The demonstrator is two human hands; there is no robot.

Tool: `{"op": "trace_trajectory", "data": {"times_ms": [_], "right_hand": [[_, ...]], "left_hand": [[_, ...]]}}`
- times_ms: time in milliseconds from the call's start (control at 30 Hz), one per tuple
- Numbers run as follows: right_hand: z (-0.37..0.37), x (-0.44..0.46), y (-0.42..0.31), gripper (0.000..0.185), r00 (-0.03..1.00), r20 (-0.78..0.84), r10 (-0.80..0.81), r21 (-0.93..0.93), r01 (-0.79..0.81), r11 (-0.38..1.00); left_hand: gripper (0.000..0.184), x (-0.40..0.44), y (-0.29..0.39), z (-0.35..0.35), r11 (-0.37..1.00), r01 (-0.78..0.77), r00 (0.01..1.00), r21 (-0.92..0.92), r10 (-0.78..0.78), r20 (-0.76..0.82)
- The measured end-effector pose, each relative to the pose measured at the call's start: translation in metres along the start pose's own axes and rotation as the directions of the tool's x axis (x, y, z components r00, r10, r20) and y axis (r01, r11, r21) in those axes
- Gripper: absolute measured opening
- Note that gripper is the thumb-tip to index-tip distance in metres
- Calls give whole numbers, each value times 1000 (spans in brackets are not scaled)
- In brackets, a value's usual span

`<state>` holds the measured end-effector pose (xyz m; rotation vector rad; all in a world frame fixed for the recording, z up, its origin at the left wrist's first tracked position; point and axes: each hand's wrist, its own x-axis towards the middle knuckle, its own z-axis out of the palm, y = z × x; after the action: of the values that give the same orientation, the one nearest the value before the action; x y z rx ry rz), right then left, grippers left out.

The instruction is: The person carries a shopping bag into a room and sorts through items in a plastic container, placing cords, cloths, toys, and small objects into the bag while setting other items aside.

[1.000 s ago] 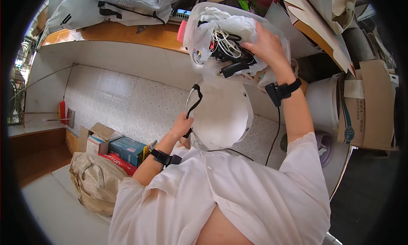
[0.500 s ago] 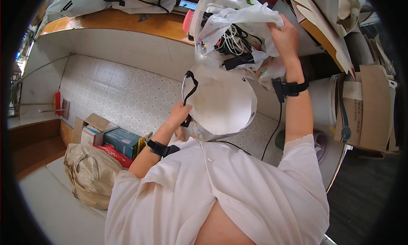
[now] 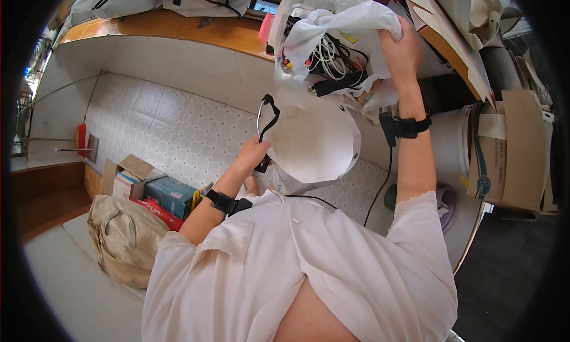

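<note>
My left hand (image 3: pixel 254 153) is closed round a thin looped item with a black band (image 3: pixel 270 117), beside the rim of a white round container (image 3: pixel 312 143) whose inside looks bare. At the upper right, my right hand (image 3: pixel 402 56) grips the edge of a white plastic bag (image 3: pixel 371 18). The bag is pulled up and lies partly over a clear plastic bin (image 3: pixel 285 12). White and black cables (image 3: pixel 329 57) show in the bag's opening, with a black block-shaped item (image 3: pixel 339 84) at the front.
A wooden ledge (image 3: pixel 172 32) runs behind, with bags on it. Cardboard boxes (image 3: pixel 516 152) stand at the right. At the lower left are a tan bag (image 3: pixel 127 238), a teal box (image 3: pixel 169 196) and a red package. A cable hangs beside my right wrist. Tiled floor (image 3: pixel 160 122) lies below.
My right hand has moved right and up and now holds the bag's edge, lifted and spread over the bin. My left hand keeps the black-banded item, nearly in the same place.
</note>
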<state>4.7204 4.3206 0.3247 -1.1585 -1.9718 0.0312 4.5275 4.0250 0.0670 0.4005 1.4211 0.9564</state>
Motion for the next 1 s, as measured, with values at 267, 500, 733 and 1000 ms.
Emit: {"op": "trace_trajectory", "data": {"times_ms": [267, 500, 733, 1000], "right_hand": [[-10, -35, -48, 31, 833, -21, -552, 72, 552, 831], [58, -57, -51, 77, 805, 584, -100, -164, 238, 957], [61, -21, -30, 44, 844, 532, -64, -71, 120, 990], [35, 25, -4, 36, 907, 408, -105, 26, 104, 994]], "left_hand": [[26, -10, 7, 7, 1000, -7, 999, 4, 7, -46], [22, -1, -7, 5, 998, -27, 999, 60, 29, -26], [21, -1, -14, 5, 999, -26, 999, 21, 26, -27], [25, -3, -8, 4, 999, -32, 999, -31, 32, -5]]}}
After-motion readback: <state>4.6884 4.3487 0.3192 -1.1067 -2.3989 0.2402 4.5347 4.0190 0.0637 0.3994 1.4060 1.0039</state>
